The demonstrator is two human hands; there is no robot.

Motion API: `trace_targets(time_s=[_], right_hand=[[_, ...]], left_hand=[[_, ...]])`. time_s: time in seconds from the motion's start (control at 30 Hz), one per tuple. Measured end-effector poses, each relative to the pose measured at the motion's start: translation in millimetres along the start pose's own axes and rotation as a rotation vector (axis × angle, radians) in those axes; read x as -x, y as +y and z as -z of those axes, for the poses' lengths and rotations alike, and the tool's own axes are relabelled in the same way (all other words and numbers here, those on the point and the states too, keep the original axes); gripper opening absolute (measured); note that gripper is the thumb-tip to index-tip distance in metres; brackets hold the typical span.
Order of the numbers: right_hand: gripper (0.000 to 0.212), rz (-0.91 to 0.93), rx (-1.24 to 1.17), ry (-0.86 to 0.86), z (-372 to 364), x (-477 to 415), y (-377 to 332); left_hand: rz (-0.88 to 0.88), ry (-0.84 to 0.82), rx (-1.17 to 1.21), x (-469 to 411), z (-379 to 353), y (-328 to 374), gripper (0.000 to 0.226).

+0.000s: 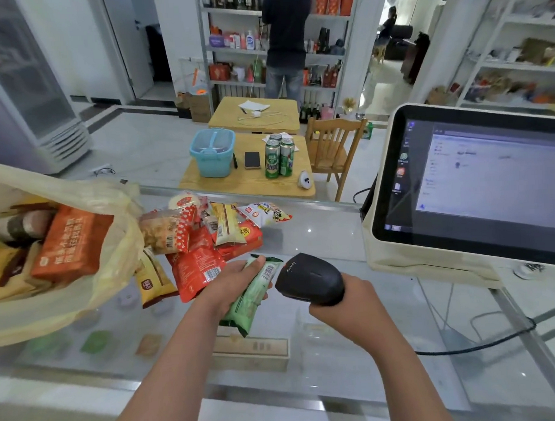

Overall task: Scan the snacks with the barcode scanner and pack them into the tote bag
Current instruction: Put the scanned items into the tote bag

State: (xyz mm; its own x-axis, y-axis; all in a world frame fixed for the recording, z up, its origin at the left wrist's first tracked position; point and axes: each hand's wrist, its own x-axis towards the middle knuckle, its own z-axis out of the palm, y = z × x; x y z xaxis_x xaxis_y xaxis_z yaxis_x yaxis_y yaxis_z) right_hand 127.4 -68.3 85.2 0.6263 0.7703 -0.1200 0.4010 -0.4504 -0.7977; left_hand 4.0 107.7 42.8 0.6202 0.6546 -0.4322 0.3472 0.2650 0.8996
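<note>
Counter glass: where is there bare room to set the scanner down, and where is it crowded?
Bare glass between the snack pile and the monitor, beyond the scanner; more along the near edge. Crowded at left, where pile meets tote bag.

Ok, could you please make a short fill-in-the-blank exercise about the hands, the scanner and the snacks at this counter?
1. The left hand holds a snack packet whose wrapper is ____.
2. The right hand grips the barcode scanner, whose colour is ____.
3. The orange packet lies ____ the tote bag.

Missing words: green; black; inside.
</note>
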Motion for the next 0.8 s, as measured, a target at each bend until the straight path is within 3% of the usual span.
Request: trace_targets(time_s=[0.8], right_hand=[[0.016,0.022,0.027,-0.02,4.0,4.5,-1.9]], left_hand=[[0.006,-0.012,-0.055,0.9,-0.7,-2.6,0.036]])
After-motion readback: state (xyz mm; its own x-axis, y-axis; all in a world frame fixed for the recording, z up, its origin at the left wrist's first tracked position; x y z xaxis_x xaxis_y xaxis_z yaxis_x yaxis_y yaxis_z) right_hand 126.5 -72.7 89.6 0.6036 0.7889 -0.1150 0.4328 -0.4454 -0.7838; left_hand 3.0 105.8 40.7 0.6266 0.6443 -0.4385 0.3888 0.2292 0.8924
